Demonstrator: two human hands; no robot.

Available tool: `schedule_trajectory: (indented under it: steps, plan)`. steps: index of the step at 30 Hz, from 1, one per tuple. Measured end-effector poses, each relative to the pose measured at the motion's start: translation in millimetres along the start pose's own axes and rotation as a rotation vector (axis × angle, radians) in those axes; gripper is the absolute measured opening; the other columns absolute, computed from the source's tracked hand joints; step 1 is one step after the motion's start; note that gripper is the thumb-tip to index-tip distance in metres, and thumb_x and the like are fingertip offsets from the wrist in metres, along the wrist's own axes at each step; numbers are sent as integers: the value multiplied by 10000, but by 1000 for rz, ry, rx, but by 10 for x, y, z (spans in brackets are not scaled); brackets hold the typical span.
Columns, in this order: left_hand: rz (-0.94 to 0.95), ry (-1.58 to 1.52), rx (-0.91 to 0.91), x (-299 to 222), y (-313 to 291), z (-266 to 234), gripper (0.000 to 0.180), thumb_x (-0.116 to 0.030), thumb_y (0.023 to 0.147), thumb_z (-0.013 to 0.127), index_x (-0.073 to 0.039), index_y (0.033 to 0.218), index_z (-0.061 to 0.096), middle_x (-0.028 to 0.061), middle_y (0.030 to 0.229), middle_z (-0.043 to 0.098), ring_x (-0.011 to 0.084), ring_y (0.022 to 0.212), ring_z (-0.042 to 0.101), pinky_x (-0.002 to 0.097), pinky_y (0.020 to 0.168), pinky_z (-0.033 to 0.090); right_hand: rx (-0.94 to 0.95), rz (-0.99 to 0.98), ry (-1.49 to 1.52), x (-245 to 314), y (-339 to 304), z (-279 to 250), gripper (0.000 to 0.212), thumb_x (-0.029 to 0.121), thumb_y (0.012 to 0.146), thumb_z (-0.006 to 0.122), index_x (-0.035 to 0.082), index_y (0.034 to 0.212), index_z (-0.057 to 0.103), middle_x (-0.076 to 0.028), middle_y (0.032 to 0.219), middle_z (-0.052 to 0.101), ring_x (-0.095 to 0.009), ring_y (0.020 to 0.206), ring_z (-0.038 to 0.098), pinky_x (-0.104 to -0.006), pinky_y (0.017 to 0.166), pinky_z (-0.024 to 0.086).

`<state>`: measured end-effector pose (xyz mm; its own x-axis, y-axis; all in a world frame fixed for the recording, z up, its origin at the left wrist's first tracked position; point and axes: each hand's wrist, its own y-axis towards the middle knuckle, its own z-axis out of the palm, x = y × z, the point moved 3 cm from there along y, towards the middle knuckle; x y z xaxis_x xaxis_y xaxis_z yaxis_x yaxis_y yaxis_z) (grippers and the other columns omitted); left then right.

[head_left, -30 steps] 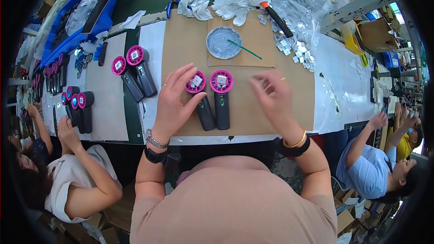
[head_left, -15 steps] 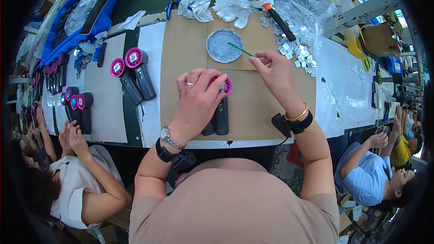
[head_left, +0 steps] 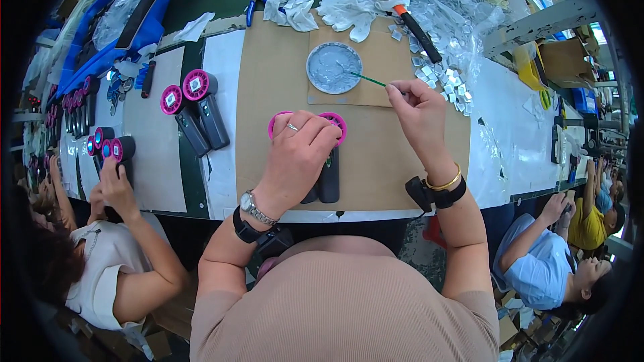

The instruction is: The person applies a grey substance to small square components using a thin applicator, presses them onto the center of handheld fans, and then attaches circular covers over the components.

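Observation:
Thin and green, a stick (head_left: 370,80) is pinched in the fingers of my right hand (head_left: 422,110). Its far tip reaches into a round shallow dish (head_left: 310,79) smeared with a whitish-grey substance. My left hand (head_left: 295,154) lies curled over two handheld devices with pink round heads and dark handles. The right device (head_left: 329,181) shows its head beside my fingertips; most of the left device's head (head_left: 276,123) is behind my hand. Both lie on a brown cardboard sheet (head_left: 376,174). How firmly my left fingers grip is partly hidden.
Two similar devices (head_left: 200,87) lie to the left, more farther left by a co-worker's hand (head_left: 117,191). White gloves (head_left: 342,10), an orange-and-black tool (head_left: 417,33) and small clear squares (head_left: 456,87) lie at the back. Blue bins (head_left: 157,0) stand at the far left.
My right hand has shifted slightly right and down with the green stick. My left hand has moved slightly down, showing more of both pink heads. The co-worker's hand on the left has reached to the devices there.

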<state>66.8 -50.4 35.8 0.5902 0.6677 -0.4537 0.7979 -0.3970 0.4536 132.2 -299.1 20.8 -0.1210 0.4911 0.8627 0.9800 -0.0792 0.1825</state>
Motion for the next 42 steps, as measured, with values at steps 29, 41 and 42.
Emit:
schedule_trajectory:
  steps: [29,41,42]
  plan:
    - [95,105,-68,10,-317,-22,344,-72,905,773,-92,1245,815,19,1198,726,205,1123,694,444,1053,458,-22,210,288,-125,-38,-37,185,135,1046,835,-6,1165,856,109,792,585,-10,657,385,-234,591,268]
    - [64,114,-76,17,-403,-13,291,-105,933,766,-116,1223,782,6,1225,733,189,1148,698,445,1089,429,71,427,729,-18,104,-294,185,106,1077,782,-38,1187,818,76,746,529,-41,657,394,-251,608,300]
    - [61,118,-78,19,-410,-14,292,-108,935,767,-117,1226,782,4,1227,733,189,1149,698,447,1090,425,77,428,750,-1,102,-304,188,106,1082,774,-43,1189,814,71,745,528,-44,656,395,-250,609,302]
